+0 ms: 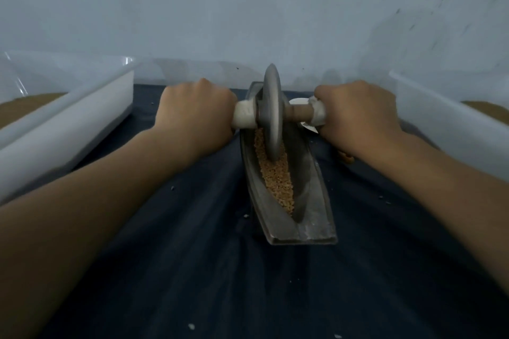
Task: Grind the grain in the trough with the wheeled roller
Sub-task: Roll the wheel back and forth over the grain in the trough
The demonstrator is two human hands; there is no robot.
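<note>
Pale wall (248,8) at 12 o'clock, dark blue cloth (192,270) spread over the surface below; cannot tell whether desk or floor underneath. White tub (68,124) at 9 o'clock and second white tub (440,124) at 3 o'clock, each showing brown fill. Stray specks scattered on the cloth.

Boat-shaped metal trough (316,215) centre frame, long axis running 12 to 6, near end swung slightly toward 5. Grain (278,176) lying in a strip along the trough bottom.

Wheeled roller (271,115) standing upright on edge in the far half of the trough, rim down in the grain. Axle (300,111) crosswise, 9 to 3, square to the trough axis.

Left hand (197,107) closed around the white-wrapped handle at 9 o'clock of the wheel, close up against the disc. Right hand (358,115) closed around the wrapped handle at 3 o'clock, with a bare stretch of axle between it and the disc. So left hand nearer the wheel. Small white object behind the right handle, unclear what.

Most of the visible grain sitting at 6 o'clock from the wheel, toward the body, between the two forearms. Judging from that: next stroke a pull along the trough axis toward 6, both hands level to keep the disc upright in the groove. Grains looking mostly whole, so likely well short of done.
</note>
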